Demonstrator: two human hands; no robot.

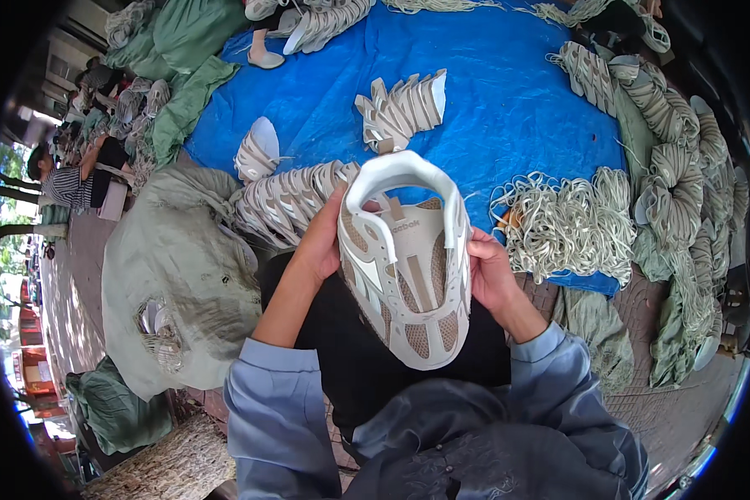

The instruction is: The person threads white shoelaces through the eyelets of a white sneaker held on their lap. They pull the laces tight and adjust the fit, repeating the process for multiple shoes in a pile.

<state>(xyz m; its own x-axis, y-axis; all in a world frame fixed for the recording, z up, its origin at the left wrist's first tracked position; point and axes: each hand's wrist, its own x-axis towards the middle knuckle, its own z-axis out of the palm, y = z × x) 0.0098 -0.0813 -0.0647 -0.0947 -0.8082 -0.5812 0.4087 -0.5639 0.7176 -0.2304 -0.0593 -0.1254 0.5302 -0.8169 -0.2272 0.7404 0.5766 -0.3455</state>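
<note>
In the head view, the left hand (320, 242) and right hand (493, 271), both partly closed, grip opposite sides of the upper (415, 237) above the lap (333, 343). Light, even pressure should keep its collar (398, 165) undistorted.

one short printed word (407, 226) in brown letters, across pale tongue (422, 243) of shoe top (404, 285). small mark (430, 316) lower down, near toe (429, 353), too tiny to make out.
</note>
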